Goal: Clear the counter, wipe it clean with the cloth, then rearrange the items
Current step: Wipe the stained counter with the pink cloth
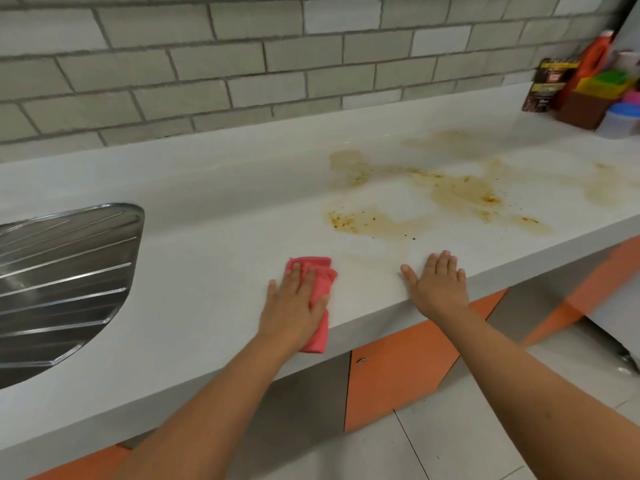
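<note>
Head view shows me both hands down on the white bench [207,258], close to its front edge. My left hand [294,303] lies flat on the pink cloth [323,280], fingers straight and spread, pressing it to the surface rather than gripping it. The cloth is bunched: folds stick out past my fingertips and to the right of the palm, and one end hangs over the front lip under my wrist. My right hand [436,285] is just to the right of the cloth, not touching it, palm down on bare bench with fingers stretched out and holding nothing.

Brown stains [450,195] with dark specks spread across the bench beyond my right hand, well apart from the cloth. At the far right corner stand an orange bottle [594,58], a dark packet [547,88], a brown box [583,107] and a blue-lidded container [621,121], crowded together against the tiled wall [242,64]. A ribbed steel drainboard [62,278] sits at the left. Orange cabinet doors [398,372] show below the bench.
</note>
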`<state>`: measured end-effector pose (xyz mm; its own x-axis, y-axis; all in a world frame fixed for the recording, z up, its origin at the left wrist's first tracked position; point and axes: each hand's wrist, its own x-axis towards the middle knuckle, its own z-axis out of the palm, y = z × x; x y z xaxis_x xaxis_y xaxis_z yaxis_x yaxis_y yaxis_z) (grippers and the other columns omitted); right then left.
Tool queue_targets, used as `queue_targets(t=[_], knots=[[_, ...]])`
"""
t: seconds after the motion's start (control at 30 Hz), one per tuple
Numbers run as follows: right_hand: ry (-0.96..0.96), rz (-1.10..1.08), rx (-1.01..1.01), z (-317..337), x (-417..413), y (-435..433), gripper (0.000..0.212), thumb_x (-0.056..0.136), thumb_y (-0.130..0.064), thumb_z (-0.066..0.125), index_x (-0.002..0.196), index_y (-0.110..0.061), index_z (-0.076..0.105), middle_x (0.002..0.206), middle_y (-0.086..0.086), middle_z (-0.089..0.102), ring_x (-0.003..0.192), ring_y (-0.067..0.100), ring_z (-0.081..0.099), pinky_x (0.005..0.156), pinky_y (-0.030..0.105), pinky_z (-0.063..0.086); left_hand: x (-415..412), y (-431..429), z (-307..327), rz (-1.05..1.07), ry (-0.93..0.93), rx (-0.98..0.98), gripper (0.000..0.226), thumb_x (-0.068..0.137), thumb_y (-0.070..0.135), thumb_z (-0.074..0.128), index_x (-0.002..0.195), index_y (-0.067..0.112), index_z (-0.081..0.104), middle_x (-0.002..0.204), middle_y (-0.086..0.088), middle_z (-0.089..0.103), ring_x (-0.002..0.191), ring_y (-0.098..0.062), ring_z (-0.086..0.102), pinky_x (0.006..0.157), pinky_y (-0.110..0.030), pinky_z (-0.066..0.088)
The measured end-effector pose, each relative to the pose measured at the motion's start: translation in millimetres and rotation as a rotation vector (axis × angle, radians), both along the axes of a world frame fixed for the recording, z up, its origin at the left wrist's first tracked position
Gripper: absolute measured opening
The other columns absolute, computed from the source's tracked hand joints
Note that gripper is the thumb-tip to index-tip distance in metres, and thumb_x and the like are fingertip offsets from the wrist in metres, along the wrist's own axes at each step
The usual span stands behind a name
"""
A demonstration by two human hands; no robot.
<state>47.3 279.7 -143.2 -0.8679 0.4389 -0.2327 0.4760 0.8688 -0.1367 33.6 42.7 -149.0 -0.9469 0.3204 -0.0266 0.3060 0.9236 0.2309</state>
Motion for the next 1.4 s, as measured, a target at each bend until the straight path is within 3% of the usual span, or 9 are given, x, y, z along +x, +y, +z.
queue_targets(t=[0.2,0.37,0.5,0.63,0.8,0.93,1.13,1.27,1.4], knots=[[-0.052,0.031,0.033,2.0,-0.6,-1.2,0.076,0.096,-0.055,0.004,0.146,0.0,-0.014,0.154,0.019,-0.019,0.144,0.03,-0.015,0.118,0.041,-0.005,-70.9,-20.4,5.9,0.43,-0.041,-0.032,0.064,0.098,0.045,0.02,0.149,0.009,0.007,0.157,-0.018,0.0,0.145,-0.03,-0.003,0.116,-0.045,-0.001],[-0.057,0.042,0.031,2.7,-0.5,0.1,0.077,0.096,-0.055,0.005,0.146,0.001,-0.013,0.155,0.019,-0.016,0.145,0.03,-0.013,0.118,0.042,-0.003,-45.9,69.2,2.9,0.079,-0.009,0.027,0.058,0.1,0.039,0.016,0.15,0.013,0.005,0.158,-0.013,-0.002,0.145,-0.026,-0.006,0.116,-0.04,-0.004],[-0.031,0.072,0.028,18.4,-8.5,16.2,0.073,0.097,-0.054,0.01,0.149,-0.004,0.008,0.158,0.014,0.003,0.146,0.029,0.002,0.118,0.045,0.007,-15.1,61.0,1.4,-0.162,0.002,-0.046,0.058,0.099,0.046,0.012,0.149,0.023,-0.005,0.158,-0.001,-0.007,0.145,-0.014,-0.006,0.113,-0.039,-0.011],[-0.055,0.086,0.007,20.9,-14.6,49.8,0.068,0.098,-0.051,0.009,0.149,-0.008,-0.007,0.156,0.012,-0.017,0.145,0.028,-0.015,0.118,0.046,-0.004,-60.6,11.5,1.2,0.042,0.028,-0.076,0.061,0.098,0.049,0.013,0.15,0.02,0.001,0.158,-0.003,0.0,0.146,-0.015,0.0,0.114,-0.048,-0.007],[-0.051,0.107,-0.004,1.1,-13.9,59.3,0.067,0.098,-0.05,0.007,0.148,-0.01,-0.013,0.155,0.012,-0.022,0.144,0.028,-0.018,0.117,0.045,-0.008,-128.9,11.3,1.9,0.343,-0.034,-0.05,0.065,0.098,0.046,0.016,0.15,0.009,0.006,0.157,-0.014,0.001,0.146,-0.026,-0.003,0.116,-0.048,-0.004],[-0.052,0.105,-0.019,1.1,-16.8,59.4,0.066,0.099,-0.05,0.007,0.148,-0.01,-0.014,0.155,0.011,-0.023,0.144,0.027,-0.02,0.116,0.045,-0.009,-139.0,69.8,1.6,0.204,-0.026,-0.035,0.061,0.099,0.042,0.013,0.15,0.01,0.005,0.158,-0.011,-0.002,0.145,-0.025,-0.007,0.116,-0.047,-0.004],[-0.046,0.109,-0.041,1.8,-15.2,61.2,0.066,0.099,-0.05,0.007,0.148,-0.011,-0.014,0.155,0.01,-0.023,0.143,0.026,-0.02,0.117,0.044,-0.01,-62.3,99.6,-2.6,-0.193,0.007,-0.013,0.061,0.098,0.047,0.015,0.15,0.02,0.0,0.158,-0.002,-0.004,0.145,-0.013,-0.005,0.113,-0.042,-0.014],[-0.043,0.114,-0.04,1.0,-15.1,61.1,0.067,0.098,-0.05,0.007,0.148,-0.011,-0.014,0.154,0.01,-0.024,0.143,0.026,-0.021,0.118,0.045,-0.009,-98.8,52.1,-2.7,-0.048,0.067,-0.006,0.058,0.098,0.045,0.022,0.15,0.02,0.011,0.158,-0.001,0.01,0.145,-0.015,0.012,0.114,-0.049,-0.006],[-0.02,0.11,-0.047,-1.7,-15.5,61.7,0.066,0.099,-0.049,0.008,0.148,-0.011,-0.014,0.155,0.009,-0.024,0.143,0.026,-0.021,0.118,0.045,-0.01,-171.5,39.4,0.6,0.129,-0.039,-0.028,0.064,0.098,0.046,0.025,0.15,0.014,0.007,0.159,-0.004,0.003,0.146,-0.016,-0.003,0.114,-0.053,-0.004]])
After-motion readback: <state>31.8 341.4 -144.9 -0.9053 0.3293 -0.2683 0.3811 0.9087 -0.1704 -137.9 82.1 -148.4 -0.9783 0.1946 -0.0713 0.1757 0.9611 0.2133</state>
